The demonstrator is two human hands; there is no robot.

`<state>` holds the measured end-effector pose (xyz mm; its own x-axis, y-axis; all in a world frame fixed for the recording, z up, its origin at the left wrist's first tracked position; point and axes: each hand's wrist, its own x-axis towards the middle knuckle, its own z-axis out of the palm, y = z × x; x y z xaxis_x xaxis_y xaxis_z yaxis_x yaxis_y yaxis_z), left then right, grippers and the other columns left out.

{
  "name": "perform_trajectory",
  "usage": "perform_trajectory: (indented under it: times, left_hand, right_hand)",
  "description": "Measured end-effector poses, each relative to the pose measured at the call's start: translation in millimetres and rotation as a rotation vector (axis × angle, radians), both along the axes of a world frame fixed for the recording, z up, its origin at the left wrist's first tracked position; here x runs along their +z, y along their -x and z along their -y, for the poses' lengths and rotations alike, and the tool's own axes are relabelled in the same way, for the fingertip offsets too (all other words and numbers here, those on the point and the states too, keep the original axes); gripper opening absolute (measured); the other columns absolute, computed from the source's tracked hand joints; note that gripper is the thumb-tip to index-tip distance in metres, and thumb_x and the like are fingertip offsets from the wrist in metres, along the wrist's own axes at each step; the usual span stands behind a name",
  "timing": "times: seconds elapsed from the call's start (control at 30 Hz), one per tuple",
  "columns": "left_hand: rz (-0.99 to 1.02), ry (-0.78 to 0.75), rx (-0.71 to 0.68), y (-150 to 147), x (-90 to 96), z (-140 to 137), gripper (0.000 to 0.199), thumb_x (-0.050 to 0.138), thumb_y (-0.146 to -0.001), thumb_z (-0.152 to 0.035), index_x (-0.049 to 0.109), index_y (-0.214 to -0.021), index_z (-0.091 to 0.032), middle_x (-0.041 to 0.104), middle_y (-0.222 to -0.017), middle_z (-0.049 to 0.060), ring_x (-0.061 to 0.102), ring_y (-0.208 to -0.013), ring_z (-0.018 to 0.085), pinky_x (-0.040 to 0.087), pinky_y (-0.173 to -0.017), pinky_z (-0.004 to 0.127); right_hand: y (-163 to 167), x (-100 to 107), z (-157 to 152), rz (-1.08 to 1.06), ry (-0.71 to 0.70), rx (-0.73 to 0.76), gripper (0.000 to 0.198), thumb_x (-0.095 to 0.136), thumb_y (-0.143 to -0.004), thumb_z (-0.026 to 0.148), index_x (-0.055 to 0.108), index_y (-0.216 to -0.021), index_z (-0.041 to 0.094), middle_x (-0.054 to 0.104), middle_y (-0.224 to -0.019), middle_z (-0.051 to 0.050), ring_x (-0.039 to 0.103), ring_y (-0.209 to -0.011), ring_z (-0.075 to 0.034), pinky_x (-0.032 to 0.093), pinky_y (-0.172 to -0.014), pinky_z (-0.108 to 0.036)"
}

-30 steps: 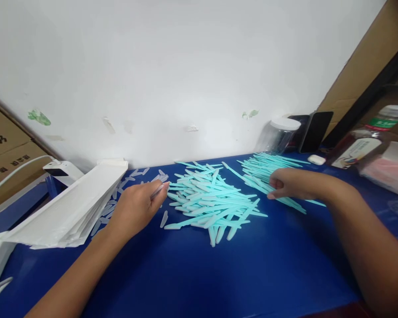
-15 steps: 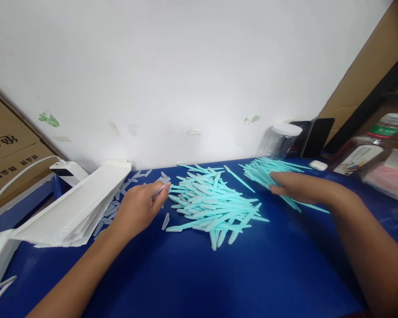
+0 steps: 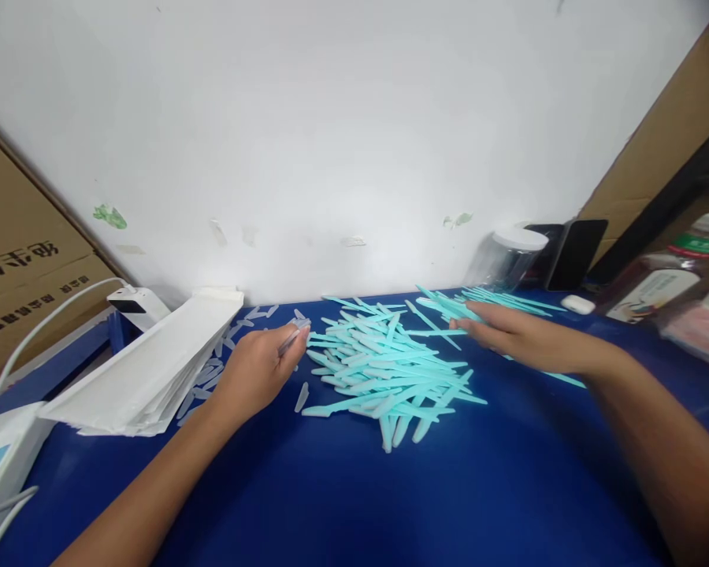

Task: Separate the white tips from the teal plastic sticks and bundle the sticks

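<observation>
My left hand (image 3: pixel 258 366) is closed around a few translucent blade covers (image 3: pixel 294 332), whose ends stick out past the thumb and forefinger. Directly right of it lies a loose heap of turquoise eyebrow razors (image 3: pixel 390 370). My right hand (image 3: pixel 502 335) is at the right of the heap, fingers pointing left. A turquoise razor (image 3: pixel 434 332) reaches leftward from its thumb and fingertips; others fan out under the fingers, and how many are gripped is hidden. Behind that hand lies a second group of razors (image 3: pixel 511 299). One loose cover (image 3: pixel 301 397) rests between my left hand and the heap.
More covers (image 3: pixel 209 372) are scattered beside a stack of white paper sleeves (image 3: pixel 147 362) at left. A power strip (image 3: pixel 5 457) and a white device (image 3: pixel 139 307) are farther left. A clear jar (image 3: pixel 508 260), a phone (image 3: pixel 577 253) and a bottle (image 3: pixel 655 276) stand at back right.
My right hand has shifted left, from the razors at the right toward the central heap, with a razor now pointing left from its fingertips. The left hand barely moves. The view has turned slightly.
</observation>
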<state>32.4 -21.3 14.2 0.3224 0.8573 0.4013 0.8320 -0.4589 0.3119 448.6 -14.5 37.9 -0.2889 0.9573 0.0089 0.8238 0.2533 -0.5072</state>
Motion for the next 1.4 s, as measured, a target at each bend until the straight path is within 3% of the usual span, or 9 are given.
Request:
perform_trajectory:
  times: [0.07, 0.13, 0.2, 0.27, 0.43, 0.6, 0.83, 1.07, 1.4]
  left_hand:
    - [0.027, 0.015, -0.006, 0, -0.1, 0, 0.049, 0.042, -0.111, -0.042, 0.030, -0.068, -0.022, 0.027, -0.058, -0.006, 0.026, -0.052, 0.013, 0.020, -0.059, 0.034]
    - [0.088, 0.046, -0.018, -3, 0.3, 2, 0.049, 0.042, -0.111, -0.043, 0.028, -0.069, -0.022, 0.025, -0.059, -0.006, 0.025, -0.054, 0.013, 0.020, -0.059, 0.034]
    - [0.185, 0.093, -0.027, -8, 0.6, 6, 0.050, 0.042, -0.111, -0.045, 0.028, -0.068, -0.022, 0.027, -0.060, -0.005, 0.028, -0.055, 0.012, 0.022, -0.058, 0.032]
    - [0.291, 0.158, -0.033, -14, 0.2, 10, 0.051, 0.042, -0.111, -0.048, 0.031, -0.067, -0.023, 0.034, -0.060, -0.005, 0.034, -0.056, 0.012, 0.025, -0.057, 0.031]
    - [0.538, 0.368, -0.107, -29, -4.6, 18, 0.056, 0.042, -0.111, -0.057, 0.044, -0.066, -0.022, 0.045, -0.057, -0.004, 0.042, -0.053, 0.013, 0.037, -0.056, 0.027]
    - [0.689, 0.530, -0.143, -37, -8.8, 23, 0.053, 0.047, -0.109, -0.062, 0.052, -0.075, -0.021, 0.045, -0.059, -0.005, 0.042, -0.049, 0.011, 0.035, -0.048, 0.024]
    - [0.764, 0.512, -0.095, -39, -9.1, 26, 0.054, 0.050, -0.107, -0.065, 0.057, -0.076, -0.020, 0.043, -0.055, -0.006, 0.039, -0.046, 0.009, 0.031, -0.044, 0.022]
    - [0.889, 0.501, 0.008, -43, -16.2, 25, 0.052, 0.055, -0.105, -0.064, 0.063, -0.078, -0.020, 0.041, -0.053, -0.006, 0.035, -0.044, 0.009, 0.027, -0.042, 0.022]
    - [0.849, 0.435, 0.041, -47, -18.0, 28, 0.053, 0.056, -0.104, -0.065, 0.062, -0.076, -0.020, 0.041, -0.054, -0.005, 0.037, -0.044, 0.010, 0.027, -0.040, 0.022]
  right_hand:
    - [9, 0, 0, -0.079, 0.014, 0.042, 0.060, 0.043, -0.105, 0.071, 0.070, -0.129, 0.022, 0.076, -0.124, -0.013, 0.071, -0.111, -0.032, 0.058, -0.092, -0.040]
    - [22, 1, 2, -0.162, 0.004, 0.074, 0.057, 0.044, -0.106, 0.071, 0.072, -0.116, 0.023, 0.074, -0.101, -0.008, 0.068, -0.089, -0.026, 0.055, -0.078, -0.036]
    - [37, 2, 7, -0.250, 0.068, 0.128, 0.057, 0.044, -0.106, 0.072, 0.072, -0.111, 0.023, 0.063, -0.078, -0.002, 0.056, -0.066, -0.019, 0.046, -0.061, -0.031]
    - [51, 0, 12, -0.327, 0.083, 0.153, 0.055, 0.045, -0.107, 0.071, 0.072, -0.108, 0.023, 0.054, -0.069, 0.002, 0.048, -0.059, -0.016, 0.039, -0.055, -0.029]
    - [78, -15, 22, -0.321, -0.121, 0.146, 0.049, 0.046, -0.109, 0.065, 0.072, -0.110, 0.023, 0.071, -0.096, -0.007, 0.065, -0.088, -0.026, 0.051, -0.076, -0.035]
    - [86, -21, 28, -0.237, -0.204, 0.123, 0.049, 0.045, -0.109, 0.066, 0.069, -0.105, 0.023, 0.069, -0.086, -0.008, 0.062, -0.080, -0.027, 0.049, -0.070, -0.035]
    - [87, -19, 33, -0.203, -0.199, 0.199, 0.040, 0.045, -0.113, 0.057, 0.064, -0.103, 0.023, 0.071, -0.094, -0.008, 0.062, -0.081, -0.025, 0.047, -0.073, -0.035]
    - [92, -19, 38, -0.162, -0.190, 0.250, 0.037, 0.042, -0.115, 0.052, 0.057, -0.097, 0.023, 0.062, -0.085, -0.003, 0.058, -0.074, -0.021, 0.043, -0.071, -0.033]
    - [98, -18, 39, -0.211, -0.192, 0.235, 0.036, 0.040, -0.116, 0.050, 0.050, -0.092, 0.024, 0.056, -0.081, -0.001, 0.052, -0.070, -0.020, 0.039, -0.067, -0.033]
